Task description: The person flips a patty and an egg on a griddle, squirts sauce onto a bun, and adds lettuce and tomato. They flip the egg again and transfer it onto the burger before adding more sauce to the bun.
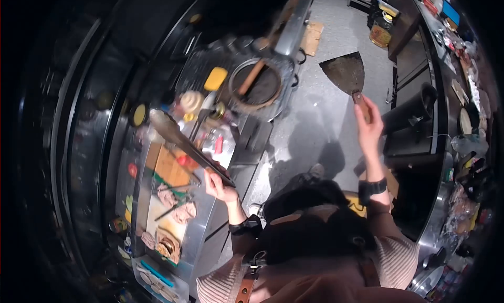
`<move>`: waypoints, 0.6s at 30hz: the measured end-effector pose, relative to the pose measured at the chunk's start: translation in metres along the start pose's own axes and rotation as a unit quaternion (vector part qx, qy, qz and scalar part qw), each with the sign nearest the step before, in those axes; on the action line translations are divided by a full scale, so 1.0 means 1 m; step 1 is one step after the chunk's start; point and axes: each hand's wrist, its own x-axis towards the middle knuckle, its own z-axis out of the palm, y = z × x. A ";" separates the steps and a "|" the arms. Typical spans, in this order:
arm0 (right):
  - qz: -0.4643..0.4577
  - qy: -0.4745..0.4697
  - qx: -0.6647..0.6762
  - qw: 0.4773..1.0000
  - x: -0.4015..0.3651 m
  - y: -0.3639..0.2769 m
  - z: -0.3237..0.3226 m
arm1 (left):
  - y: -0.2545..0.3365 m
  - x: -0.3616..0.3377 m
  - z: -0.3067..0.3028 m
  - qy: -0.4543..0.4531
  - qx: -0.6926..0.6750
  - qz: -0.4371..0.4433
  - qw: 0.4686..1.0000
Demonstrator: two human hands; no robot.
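Observation:
My left hand (219,189) is closed around the handle end of long metal tongs (181,138), whose broad tip points up and to the left over the counter. My right hand (369,123) grips the wooden handle of a wide, dark-bladed scraper (345,73), held up above the floor. Below the tongs, a wooden board (172,168) lies on the steel counter with a red piece (186,160) at its edge. Pieces of meat (184,212) and dark thin utensils lie nearer to me.
A round pan (255,85) with a wooden handle across it stands beyond the counter, beside a yellow item (216,79). The grey floor (310,114) runs between the counters. At the right is a cluttered counter (446,171); a large bottle (381,31) stands farther back.

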 end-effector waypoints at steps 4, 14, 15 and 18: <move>0.025 -0.071 0.015 0.997 0.096 0.041 -0.014 | -0.020 0.034 0.103 -0.015 -0.105 -0.051 0.993; -0.026 -0.294 -0.016 0.955 0.292 0.132 0.110 | -0.086 0.123 0.218 0.054 0.049 -0.020 0.997; -0.047 -0.316 -0.041 0.947 0.315 0.136 0.126 | -0.102 0.133 0.226 0.082 0.075 -0.016 0.994; -0.051 -0.342 -0.050 0.937 0.377 0.155 0.173 | -0.111 0.183 0.258 0.113 0.260 -0.061 0.957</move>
